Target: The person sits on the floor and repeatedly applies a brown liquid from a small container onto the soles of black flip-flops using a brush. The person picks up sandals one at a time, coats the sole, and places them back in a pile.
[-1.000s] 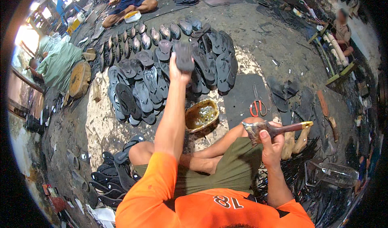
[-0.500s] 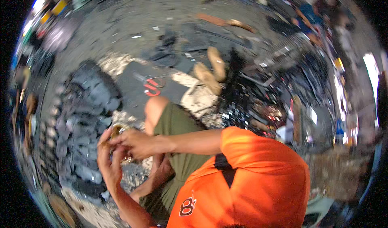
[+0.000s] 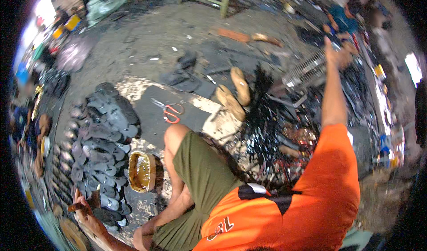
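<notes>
My left hand [image 3: 84, 210] is low on the left beside several dark shoe soles [image 3: 104, 157] laid out in overlapping rows. Its fingers close round a small brown piece [image 3: 75, 207] whose kind I cannot make out. My right arm stretches far out to the right, and my right hand [image 3: 334, 57], blurred, is by a ribbed metal rack [image 3: 307, 68]; its fingers and any hold are unclear. An open tub [image 3: 152, 173] coated with yellow-brown, glue-like stuff stands by my bent leg. Scissors [image 3: 172, 113] with red handles lie on a dark sheet [image 3: 149, 104] before my knee.
Two tan foot-shaped forms [image 3: 230, 103] lie beyond my knee. Dark strips and scraps [image 3: 267, 131] are heaped on the right. An orange-brown flat piece [image 3: 233, 35] and a green wooden stool frame [image 3: 223, 6] are farther off. Another person [image 3: 344, 20] sits at the far right.
My hands, together near the tub before, are now wide apart: the right has swung far right, the left has moved down and left. The tub now shows fully.
</notes>
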Demonstrator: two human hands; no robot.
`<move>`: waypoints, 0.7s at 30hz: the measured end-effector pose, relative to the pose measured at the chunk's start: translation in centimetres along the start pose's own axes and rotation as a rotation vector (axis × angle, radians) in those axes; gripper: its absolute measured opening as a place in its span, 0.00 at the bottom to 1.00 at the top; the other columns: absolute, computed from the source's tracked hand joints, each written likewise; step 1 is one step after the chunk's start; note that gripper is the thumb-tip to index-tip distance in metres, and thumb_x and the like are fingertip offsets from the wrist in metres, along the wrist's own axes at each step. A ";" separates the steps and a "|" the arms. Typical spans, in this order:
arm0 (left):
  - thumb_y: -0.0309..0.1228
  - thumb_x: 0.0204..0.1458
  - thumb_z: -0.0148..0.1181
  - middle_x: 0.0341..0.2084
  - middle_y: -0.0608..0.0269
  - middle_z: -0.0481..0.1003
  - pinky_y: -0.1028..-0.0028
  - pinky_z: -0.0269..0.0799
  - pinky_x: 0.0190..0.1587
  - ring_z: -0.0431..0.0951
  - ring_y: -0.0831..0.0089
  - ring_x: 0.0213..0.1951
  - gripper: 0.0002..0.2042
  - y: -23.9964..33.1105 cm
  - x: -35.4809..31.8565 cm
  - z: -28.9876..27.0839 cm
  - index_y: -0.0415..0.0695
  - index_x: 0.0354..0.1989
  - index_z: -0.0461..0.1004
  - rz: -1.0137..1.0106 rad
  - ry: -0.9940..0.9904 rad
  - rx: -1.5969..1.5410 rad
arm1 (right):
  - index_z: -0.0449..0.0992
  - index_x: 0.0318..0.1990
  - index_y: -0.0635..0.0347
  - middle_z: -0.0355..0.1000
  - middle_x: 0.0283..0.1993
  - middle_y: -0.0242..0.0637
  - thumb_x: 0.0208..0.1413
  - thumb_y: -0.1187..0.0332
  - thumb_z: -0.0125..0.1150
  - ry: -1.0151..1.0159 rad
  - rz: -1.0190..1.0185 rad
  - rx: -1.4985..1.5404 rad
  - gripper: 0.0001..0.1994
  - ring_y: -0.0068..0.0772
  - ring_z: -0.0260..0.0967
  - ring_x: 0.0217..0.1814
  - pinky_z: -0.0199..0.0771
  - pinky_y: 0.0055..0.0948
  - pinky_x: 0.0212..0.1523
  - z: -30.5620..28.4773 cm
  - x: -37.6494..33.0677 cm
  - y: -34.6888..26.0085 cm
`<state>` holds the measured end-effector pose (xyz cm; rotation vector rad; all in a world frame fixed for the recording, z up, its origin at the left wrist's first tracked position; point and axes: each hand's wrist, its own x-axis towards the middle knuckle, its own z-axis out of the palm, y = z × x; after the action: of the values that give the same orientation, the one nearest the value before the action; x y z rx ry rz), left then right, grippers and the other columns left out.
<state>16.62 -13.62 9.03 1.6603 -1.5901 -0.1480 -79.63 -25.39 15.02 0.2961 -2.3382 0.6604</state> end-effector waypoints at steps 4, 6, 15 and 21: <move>0.33 0.65 0.50 0.58 0.51 0.69 0.66 0.62 0.61 0.69 0.63 0.58 0.12 2.0 -0.6 0.4 0.38 0.46 0.73 -0.259 0.130 -0.189 | 0.37 0.72 0.65 0.39 0.74 0.61 0.38 0.31 0.66 -0.275 0.205 0.616 0.64 0.59 0.40 0.76 0.47 0.44 0.72 8.1 1.5 5.2; 0.33 0.64 0.52 0.57 0.52 0.70 0.67 0.61 0.61 0.69 0.64 0.57 0.11 0.3 -1.2 1.0 0.38 0.46 0.73 -0.194 0.102 -0.220 | 0.45 0.73 0.56 0.56 0.69 0.50 0.47 0.44 0.69 -0.093 0.022 0.561 0.52 0.49 0.59 0.68 0.58 0.40 0.66 9.3 4.4 6.2; 0.35 0.64 0.53 0.55 0.53 0.70 0.66 0.61 0.61 0.70 0.66 0.55 0.12 1.4 -3.7 -0.2 0.39 0.46 0.73 -0.349 0.163 -0.249 | 0.55 0.71 0.54 0.52 0.73 0.45 0.61 0.50 0.57 -0.593 -0.294 0.972 0.35 0.41 0.51 0.74 0.49 0.35 0.71 2.1 -3.3 0.9; 0.36 0.61 0.57 0.55 0.55 0.71 0.65 0.62 0.60 0.71 0.66 0.54 0.11 2.0 -4.3 -0.4 0.40 0.43 0.75 -0.311 0.121 -0.355 | 0.55 0.71 0.52 0.53 0.73 0.44 0.63 0.49 0.52 -0.718 -0.396 0.947 0.33 0.42 0.49 0.75 0.47 0.35 0.71 3.2 -3.4 -4.1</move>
<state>14.46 -9.38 8.64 1.5882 -1.1319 -0.4544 -77.32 -30.44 12.24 1.5840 -2.2684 1.6092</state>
